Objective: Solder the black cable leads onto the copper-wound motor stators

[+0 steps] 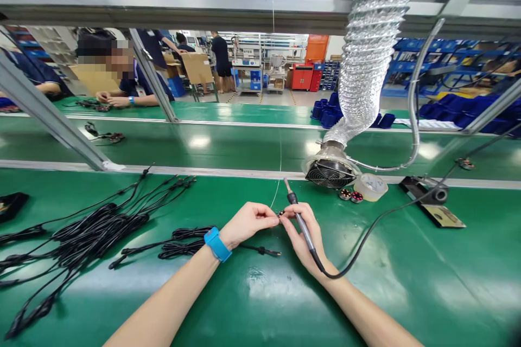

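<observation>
My left hand [248,223], with a blue wristband [217,244], is closed, its thumb and forefinger pinching a small dark part [281,213] whose kind I cannot make out. My right hand [306,236] holds a soldering iron [304,227], tip pointing up and away, while its fingertips meet the same small part. A thin solder wire [279,187] hangs from above and ends by the left fingertips. Just beyond the left wrist lies a coiled black cable [181,244], its stripped end poking out under the hands.
A large heap of black cables [97,233] covers the left. Ahead hang a fan [331,171] and silver duct [364,49]. Right of it are two small round coil parts [350,195], a tape roll [371,187] and an iron stand [433,200]. A co-worker [138,84] sits across.
</observation>
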Action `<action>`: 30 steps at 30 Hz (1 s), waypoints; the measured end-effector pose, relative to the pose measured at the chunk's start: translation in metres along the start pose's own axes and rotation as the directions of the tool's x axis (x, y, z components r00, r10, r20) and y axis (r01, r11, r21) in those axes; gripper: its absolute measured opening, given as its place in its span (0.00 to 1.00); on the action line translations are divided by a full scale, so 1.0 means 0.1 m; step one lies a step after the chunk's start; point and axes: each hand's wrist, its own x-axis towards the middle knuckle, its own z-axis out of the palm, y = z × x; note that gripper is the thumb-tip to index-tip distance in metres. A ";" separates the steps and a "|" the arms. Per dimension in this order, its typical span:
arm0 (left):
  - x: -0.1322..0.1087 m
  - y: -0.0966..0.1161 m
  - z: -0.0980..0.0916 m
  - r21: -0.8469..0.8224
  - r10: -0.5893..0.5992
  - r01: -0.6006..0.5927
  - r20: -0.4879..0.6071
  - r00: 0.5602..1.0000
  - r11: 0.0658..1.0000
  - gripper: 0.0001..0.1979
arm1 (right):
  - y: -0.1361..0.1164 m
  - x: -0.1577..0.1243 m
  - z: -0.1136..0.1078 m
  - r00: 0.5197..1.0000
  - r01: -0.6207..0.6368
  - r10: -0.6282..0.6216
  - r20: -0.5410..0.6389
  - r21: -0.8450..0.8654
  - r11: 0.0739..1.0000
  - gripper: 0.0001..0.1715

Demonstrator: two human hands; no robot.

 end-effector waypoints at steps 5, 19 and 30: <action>0.01 0.00 0.02 -0.012 0.012 -0.013 -0.049 0.999 1.000 0.13 | 0.04 -0.01 0.01 0.998 -0.069 0.069 0.003 0.083 0.994 0.05; 0.02 -0.07 0.02 0.219 0.167 -0.142 -0.103 0.980 0.965 0.15 | 0.00 0.01 0.09 0.954 -0.279 0.300 0.011 0.402 0.872 0.16; 0.03 -0.02 0.02 0.180 0.103 -0.080 -0.117 0.988 0.980 0.20 | -0.09 0.09 0.12 0.940 -0.293 0.341 0.016 0.550 0.782 0.15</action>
